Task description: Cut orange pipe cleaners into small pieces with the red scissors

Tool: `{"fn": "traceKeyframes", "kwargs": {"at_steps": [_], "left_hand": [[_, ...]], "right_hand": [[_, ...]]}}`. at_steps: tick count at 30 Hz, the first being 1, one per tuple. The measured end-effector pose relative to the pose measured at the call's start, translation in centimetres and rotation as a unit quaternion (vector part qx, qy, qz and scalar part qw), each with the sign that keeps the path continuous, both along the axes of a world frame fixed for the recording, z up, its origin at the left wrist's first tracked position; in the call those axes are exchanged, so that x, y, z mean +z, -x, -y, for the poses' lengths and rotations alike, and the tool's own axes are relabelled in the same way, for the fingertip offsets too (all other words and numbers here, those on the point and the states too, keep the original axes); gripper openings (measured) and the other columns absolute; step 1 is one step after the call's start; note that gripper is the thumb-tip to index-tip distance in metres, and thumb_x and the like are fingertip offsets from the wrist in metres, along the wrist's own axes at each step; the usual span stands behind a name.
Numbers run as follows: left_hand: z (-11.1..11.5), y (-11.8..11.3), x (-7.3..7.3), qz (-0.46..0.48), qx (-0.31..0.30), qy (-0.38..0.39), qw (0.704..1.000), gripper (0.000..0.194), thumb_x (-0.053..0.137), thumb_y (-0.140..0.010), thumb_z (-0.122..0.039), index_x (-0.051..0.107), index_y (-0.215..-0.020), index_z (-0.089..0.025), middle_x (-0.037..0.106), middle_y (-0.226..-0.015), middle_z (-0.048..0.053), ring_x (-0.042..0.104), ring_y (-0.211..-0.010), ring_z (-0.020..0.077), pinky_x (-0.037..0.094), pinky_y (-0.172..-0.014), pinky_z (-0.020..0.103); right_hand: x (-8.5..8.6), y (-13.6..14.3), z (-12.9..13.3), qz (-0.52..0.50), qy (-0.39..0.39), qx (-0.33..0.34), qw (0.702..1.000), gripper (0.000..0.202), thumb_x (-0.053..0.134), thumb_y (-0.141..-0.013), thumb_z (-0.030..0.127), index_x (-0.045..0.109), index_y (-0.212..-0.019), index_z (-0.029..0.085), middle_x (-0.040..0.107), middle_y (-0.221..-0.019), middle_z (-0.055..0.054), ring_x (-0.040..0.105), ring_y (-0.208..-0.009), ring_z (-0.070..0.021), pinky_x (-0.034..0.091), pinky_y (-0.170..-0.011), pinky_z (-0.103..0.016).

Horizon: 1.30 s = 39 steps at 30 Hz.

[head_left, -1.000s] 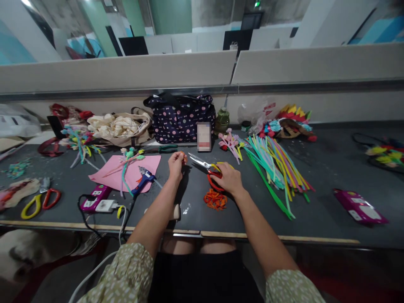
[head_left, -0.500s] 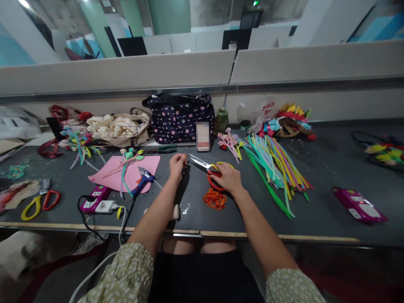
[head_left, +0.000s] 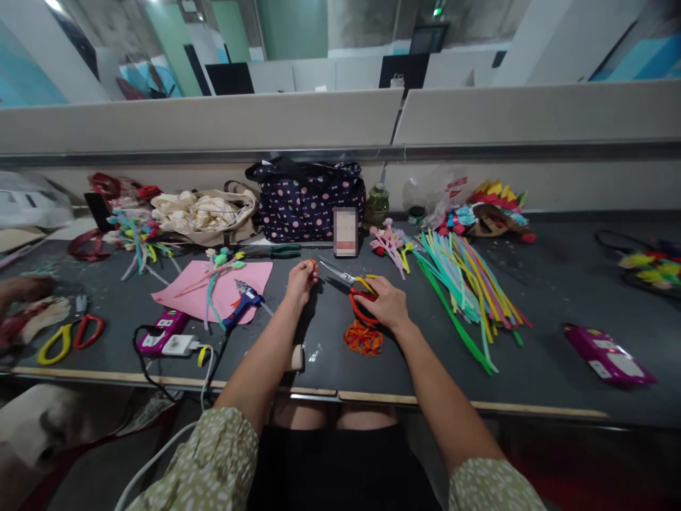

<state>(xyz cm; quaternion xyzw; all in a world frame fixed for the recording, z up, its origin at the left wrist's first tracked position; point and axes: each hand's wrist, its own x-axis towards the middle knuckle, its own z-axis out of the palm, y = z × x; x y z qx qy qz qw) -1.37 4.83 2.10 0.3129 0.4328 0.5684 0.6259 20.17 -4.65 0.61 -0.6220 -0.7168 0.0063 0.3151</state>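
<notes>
My right hand (head_left: 388, 301) grips a pair of scissors (head_left: 340, 273) with one red and one yellow handle, the blades pointing left. Just left of the blade tips, my left hand (head_left: 301, 282) pinches a small orange piece (head_left: 313, 263), mostly hidden by the fingers. Below the scissors lies a small pile of orange cut bits (head_left: 363, 338). To the left, a blue glue gun (head_left: 243, 305) rests partly on a pink sheet (head_left: 186, 287), beside fuzzy flower stems (head_left: 220, 262).
A bundle of colourful pipe cleaners (head_left: 468, 284) lies right. A phone (head_left: 345, 233) leans against a dark patterned bag (head_left: 306, 202). A purple power strip (head_left: 162, 333) with cables and spare scissors (head_left: 69, 337) lie left. Another person's hand (head_left: 24, 289) shows at the far left.
The scissor blades look closer together than before. Another person's hand has come into view at the far left. The whole view has shifted slightly.
</notes>
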Motion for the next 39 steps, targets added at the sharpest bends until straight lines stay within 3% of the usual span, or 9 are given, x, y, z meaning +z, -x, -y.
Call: {"fn": "traceKeyframes", "kwargs": {"at_steps": [19, 28, 39], "left_hand": [[0.3, 0.21, -0.13, 0.04, -0.009, 0.009, 0.999, 0.019, 0.075, -0.066, -0.019, 0.059, -0.073, -0.014, 0.058, -0.064, 0.0, 0.049, -0.049, 0.0043, 0.041, -0.048, 0.015], [0.25, 0.22, 0.18, 0.055, 0.015, 0.054, 0.997, 0.013, 0.071, -0.068, -0.016, 0.063, -0.078, -0.013, 0.063, -0.068, 0.003, 0.053, -0.051, 0.0055, 0.044, -0.049, 0.016], [0.19, 0.06, 0.28, 0.046, 0.012, 0.02, 0.999, 0.019, 0.077, -0.063, -0.019, 0.066, -0.078, -0.012, 0.064, -0.067, 0.003, 0.054, -0.052, 0.006, 0.044, -0.05, 0.018]], "right_hand": [[0.08, 0.0, 0.04, 0.028, -0.006, 0.019, 0.999, 0.045, 0.06, -0.082, 0.051, 0.064, -0.117, 0.023, 0.065, -0.114, -0.007, 0.061, -0.103, -0.0214, 0.05, -0.08, -0.031], [-0.3, -0.09, -0.05, 0.035, -0.01, 0.019, 0.999, 0.045, 0.06, -0.082, 0.051, 0.063, -0.117, 0.023, 0.064, -0.116, -0.007, 0.061, -0.103, -0.021, 0.049, -0.083, -0.031], [0.06, -0.02, 0.11, 0.052, -0.005, 0.002, 0.999, 0.046, 0.059, -0.083, 0.051, 0.062, -0.119, 0.023, 0.064, -0.114, -0.007, 0.062, -0.097, -0.0217, 0.049, -0.079, -0.031]]}}
